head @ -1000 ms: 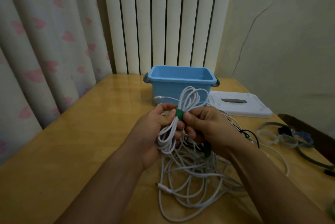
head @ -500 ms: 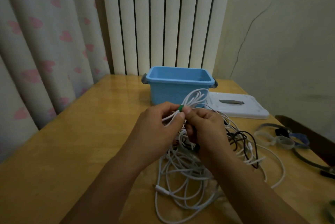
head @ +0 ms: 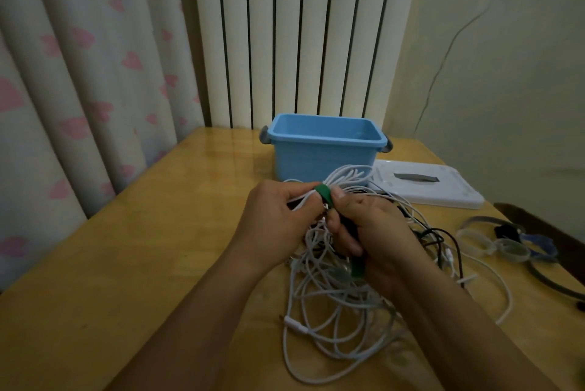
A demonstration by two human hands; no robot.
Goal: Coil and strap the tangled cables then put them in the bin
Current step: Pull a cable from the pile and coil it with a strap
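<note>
We hold the coiled white cable (head: 345,180) above the middle of the table (head: 133,264), just in front of the blue bin (head: 326,153). Its long axis runs roughly left to right, with the looped end fanning toward the right, in front of the bin's front wall. A green strap (head: 324,193) is wrapped around the coil. Our left hand (head: 278,216) pinches the coil just left of the strap; our right hand (head: 370,229) grips the strap and coil from the right, fingers curled, with the strap's tail (head: 357,269) hanging below the palm. The bin stands near the far edge, and its visible interior holds nothing. A white lid (head: 427,188) lies flat beside it to the right. Below our hands, tangled white cables (head: 335,321) and a black cable (head: 443,235) lie on the table; our forearms hide part of the tangle. Loose straps (head: 493,242) lie near the right edge, partly cut off.
</note>
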